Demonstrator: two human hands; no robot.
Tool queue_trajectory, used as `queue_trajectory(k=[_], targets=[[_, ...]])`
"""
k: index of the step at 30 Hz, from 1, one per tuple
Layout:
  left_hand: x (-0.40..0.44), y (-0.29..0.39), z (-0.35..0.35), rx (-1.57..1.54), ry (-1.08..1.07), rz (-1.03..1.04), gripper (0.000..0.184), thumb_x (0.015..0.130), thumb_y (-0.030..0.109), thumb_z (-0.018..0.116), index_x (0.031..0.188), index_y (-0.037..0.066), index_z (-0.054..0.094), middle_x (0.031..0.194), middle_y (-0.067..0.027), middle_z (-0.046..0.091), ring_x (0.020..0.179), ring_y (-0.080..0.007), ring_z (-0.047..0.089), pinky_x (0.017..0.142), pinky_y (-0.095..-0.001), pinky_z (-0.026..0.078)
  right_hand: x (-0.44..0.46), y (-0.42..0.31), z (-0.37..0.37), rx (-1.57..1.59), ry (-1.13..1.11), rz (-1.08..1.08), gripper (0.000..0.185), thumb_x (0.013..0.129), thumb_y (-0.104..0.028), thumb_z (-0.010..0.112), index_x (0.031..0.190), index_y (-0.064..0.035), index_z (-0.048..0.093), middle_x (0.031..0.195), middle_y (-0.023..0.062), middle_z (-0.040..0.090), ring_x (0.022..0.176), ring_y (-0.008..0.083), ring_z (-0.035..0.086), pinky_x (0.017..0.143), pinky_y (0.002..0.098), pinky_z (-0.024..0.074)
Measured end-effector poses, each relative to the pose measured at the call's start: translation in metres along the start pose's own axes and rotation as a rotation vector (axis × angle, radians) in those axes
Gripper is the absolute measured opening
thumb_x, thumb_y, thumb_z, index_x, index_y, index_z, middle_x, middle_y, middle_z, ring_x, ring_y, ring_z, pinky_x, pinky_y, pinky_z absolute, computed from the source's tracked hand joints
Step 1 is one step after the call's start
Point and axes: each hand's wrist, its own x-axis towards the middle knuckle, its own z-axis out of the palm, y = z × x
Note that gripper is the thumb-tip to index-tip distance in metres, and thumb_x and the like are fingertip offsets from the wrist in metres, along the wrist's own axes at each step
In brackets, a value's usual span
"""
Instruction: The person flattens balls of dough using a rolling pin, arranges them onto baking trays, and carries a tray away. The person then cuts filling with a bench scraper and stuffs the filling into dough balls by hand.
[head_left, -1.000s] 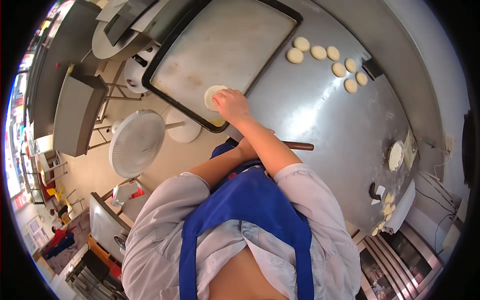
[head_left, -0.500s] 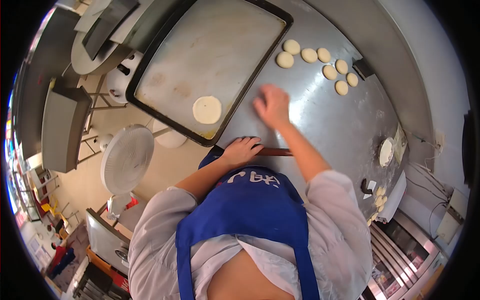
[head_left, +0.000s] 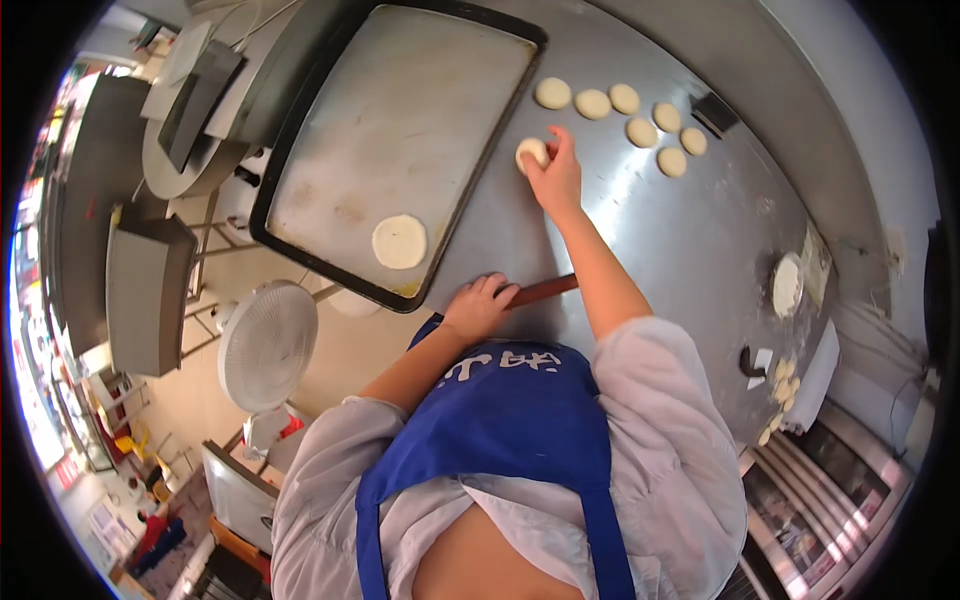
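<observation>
My right hand (head_left: pixel 558 182) reaches over the steel worktop beside the tray, thumb and fingers closed around a pale round dough piece (head_left: pixel 531 153). My left hand (head_left: pixel 478 305) rests near the worktop's front edge, its fingers curled over one end of a brown rolling pin (head_left: pixel 545 290). The pin's far end is hidden behind my right forearm. A flattened dough round (head_left: pixel 399 242) lies on the dark-rimmed baking tray (head_left: pixel 478 185), near the corner closest to my left hand. Several thick dough rounds (head_left: pixel 592 104) sit on the worktop beyond my right hand.
A dark block (head_left: pixel 714 115) stands at the worktop's far edge. To the right are a white floury dish (head_left: pixel 787 285), a dark curved object (head_left: pixel 750 363) and several small dough pieces (head_left: pixel 785 385). A white fan (head_left: pixel 268 345) stands left of the worktop.
My right hand has moved away from me and taken hold of one dough piece from the near end of the group. My left hand stays on the rolling pin. The view has shifted slightly.
</observation>
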Motion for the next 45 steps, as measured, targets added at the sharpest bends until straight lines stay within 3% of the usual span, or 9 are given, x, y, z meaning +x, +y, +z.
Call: queue_trajectory(k=[4,8,12,13,16,23,33,40,45], targets=[[0.017,-0.010,-0.001,0.013,0.008,-0.078,0.053,0.082,0.026,0.073,0.130,0.019,0.055,0.118,-0.0093,0.053,0.107,-0.0301,0.058,0.088,-0.0449,0.051,-0.093,0.052,-0.069,-0.002,-0.381,0.076,0.054,0.087,-0.024,0.070,0.136,-0.0072,0.055,0.112,0.0172,0.069,0.104,0.0338,0.066,0.093,0.0384,0.0512],[0.040,-0.015,0.000,0.043,0.055,-0.151,0.054,0.085,0.025,0.071,0.134,0.011,0.051,0.110,-0.0106,0.055,0.104,-0.0306,0.058,0.083,-0.0418,0.054,-0.172,0.064,-0.097,0.023,-0.485,0.247,0.038,0.086,-0.026,0.072,0.117,-0.0059,0.066,0.113,0.0162,0.069,0.107,0.0316,0.066,0.094,0.0387,0.0510],[0.052,-0.018,-0.003,0.093,0.045,-0.079,0.055,0.087,0.025,0.070,0.135,0.007,0.049,0.108,-0.0122,0.055,0.103,-0.0317,0.059,0.083,-0.0411,0.055,-0.189,0.112,-0.042,-0.676,0.032,-0.269,0.026,0.085,-0.031,0.069,0.097,-0.0074,0.068,0.097,0.0119,0.066,0.095,0.0323,0.061,0.083,0.0449,0.0504],[0.052,-0.018,-0.004,0.079,0.045,-0.085,0.054,0.088,0.025,0.070,0.135,0.008,0.049,0.108,-0.0124,0.056,0.103,-0.0327,0.059,0.084,-0.0419,0.055,-0.194,0.092,-0.033,-0.489,0.099,-0.066,0.025,0.086,-0.033,0.066,0.088,-0.0079,0.066,0.094,0.0108,0.066,0.089,0.0303,0.060,0.078,0.0450,0.0488],[0.053,-0.016,-0.008,0.075,0.031,-0.096,0.053,0.089,0.026,0.069,0.135,0.009,0.050,0.109,-0.0131,0.057,0.103,-0.0337,0.059,0.084,-0.0429,0.055,-0.200,0.088,-0.034,-0.512,-0.131,-0.209,0.027,0.086,-0.034,0.065,0.086,-0.0070,0.065,0.093,0.0116,0.066,0.090,0.0305,0.060,0.080,0.0456,0.0481],[0.046,-0.012,-0.009,0.090,0.066,-0.110,0.054,0.088,0.024,0.070,0.137,0.011,0.050,0.110,-0.0119,0.056,0.104,-0.0329,0.059,0.083,-0.0440,0.054,-0.187,0.074,-0.034,-0.634,0.009,-0.247,0.067,0.086,-0.054,0.063,0.133,-0.0066,0.056,0.139,0.0214,0.049,0.138,0.0347,0.035,0.115,0.0576,0.0211],[0.026,-0.006,-0.008,0.111,0.172,-0.201,0.052,0.088,0.013,0.068,0.137,0.008,0.051,0.118,-0.0179,0.056,0.109,-0.0387,0.057,0.094,-0.0465,0.048,-0.155,0.074,-0.033,-0.620,-0.165,-0.021,0.078,0.095,-0.056,0.051,0.155,-0.0112,0.028,0.160,0.0224,0.022,0.150,0.0365,0.017,0.119,0.0590,0.0138],[0.043,0.034,-0.013,-0.028,-0.019,-0.064,0.057,0.084,0.013,0.071,0.136,0.006,0.050,0.128,-0.0191,0.053,0.117,-0.0377,0.053,0.099,-0.0475,0.045,-0.183,0.092,-0.059,-0.418,0.044,-0.295,0.065,0.089,-0.042,0.065,0.145,-0.0165,0.044,0.157,0.0172,0.029,0.146,0.0356,0.025,0.117,0.0608,0.0144],[0.050,0.050,0.013,0.174,0.070,0.085,0.065,0.087,0.027,0.068,0.142,0.000,0.045,0.147,-0.0202,0.044,0.137,-0.0362,0.041,0.112,-0.0536,0.032,-0.245,0.130,-0.093,-0.564,0.147,-0.159,0.044,0.082,-0.039,0.070,0.112,-0.0087,0.061,0.117,0.0128,0.056,0.115,0.0308,0.049,0.100,0.0541,0.0311]])
